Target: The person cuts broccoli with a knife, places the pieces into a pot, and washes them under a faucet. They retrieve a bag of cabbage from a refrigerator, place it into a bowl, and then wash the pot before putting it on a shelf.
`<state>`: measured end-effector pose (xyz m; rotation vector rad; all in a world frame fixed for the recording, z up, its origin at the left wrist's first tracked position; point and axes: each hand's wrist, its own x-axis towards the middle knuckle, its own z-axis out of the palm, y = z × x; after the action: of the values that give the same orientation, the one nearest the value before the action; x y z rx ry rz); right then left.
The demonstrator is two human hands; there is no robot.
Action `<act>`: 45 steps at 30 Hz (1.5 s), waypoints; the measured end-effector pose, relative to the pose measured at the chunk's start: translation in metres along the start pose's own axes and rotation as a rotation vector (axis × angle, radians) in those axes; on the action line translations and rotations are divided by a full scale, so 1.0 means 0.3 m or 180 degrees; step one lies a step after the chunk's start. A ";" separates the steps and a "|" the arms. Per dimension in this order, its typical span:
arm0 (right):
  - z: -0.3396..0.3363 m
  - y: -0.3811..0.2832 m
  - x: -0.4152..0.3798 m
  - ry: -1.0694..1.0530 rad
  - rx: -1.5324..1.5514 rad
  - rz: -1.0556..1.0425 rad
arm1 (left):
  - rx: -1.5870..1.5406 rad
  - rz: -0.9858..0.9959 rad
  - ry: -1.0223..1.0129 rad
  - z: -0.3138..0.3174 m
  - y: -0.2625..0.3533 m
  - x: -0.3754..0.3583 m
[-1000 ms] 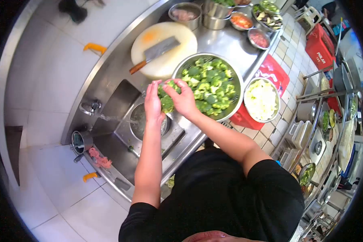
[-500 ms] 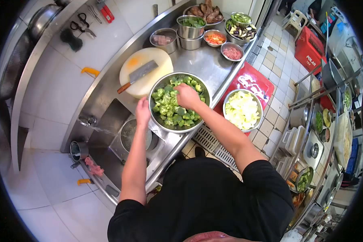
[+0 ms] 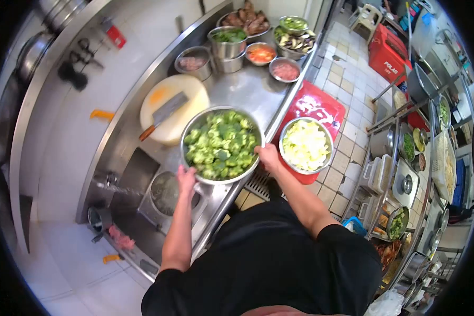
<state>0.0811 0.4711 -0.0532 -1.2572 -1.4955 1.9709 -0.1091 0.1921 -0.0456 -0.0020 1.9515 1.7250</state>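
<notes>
A steel bowl full of cut broccoli is gripped from both sides. My left hand holds its rim at the lower left, and my right hand is closed on the rim at the right. Beyond the bowl, a cleaver with a wooden handle lies on a round cutting board. Just right of my right hand stands a bowl of pale chopped vegetable on a red lid.
Water runs from a faucet into a sink with a pot. Bowls of minced meat, sliced carrot and browned meat stand at the counter's far end. Racks with trays line the right.
My right hand has left the broccoli and taken the bowl's right rim. My left hand is now lower on the rim. The camera view has shifted somewhat.
</notes>
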 end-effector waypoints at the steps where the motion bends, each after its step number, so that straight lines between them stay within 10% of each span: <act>1: -0.036 -0.061 -0.017 -0.0056 -0.0078 0.0049 | -0.0070 0.0017 -0.0026 0.052 0.082 -0.049; 17: -1.144 -0.341 0.327 0.1007 0.1649 -0.0071 | 0.0082 0.0336 -0.1590 0.992 0.409 -0.183; 25: -1.580 0.063 0.811 0.1807 0.1708 0.0312 | 0.0423 -0.0007 -0.0920 0.710 0.318 -0.193; 38: -1.501 0.391 1.041 0.1300 0.2388 0.0886 | 0.2152 0.0034 0.1608 -0.004 -0.207 -0.429; 40: -1.504 0.253 0.955 0.2144 -0.2043 0.1289 | 0.2389 -0.0015 0.1834 -0.058 -0.290 -0.503; 42: -1.347 0.095 0.830 0.3114 -0.1754 -0.0107 | 0.2901 -0.0498 0.2018 -0.093 -0.322 -0.561; 45: -1.057 -0.121 0.739 0.0572 -0.2413 -0.2376 | 0.3592 -0.0385 0.2395 -0.150 -0.449 -0.643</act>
<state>0.2128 0.8289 -0.1287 -0.8524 -2.2671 0.8141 0.0852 0.0604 -0.0937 -0.3940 3.1177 0.3294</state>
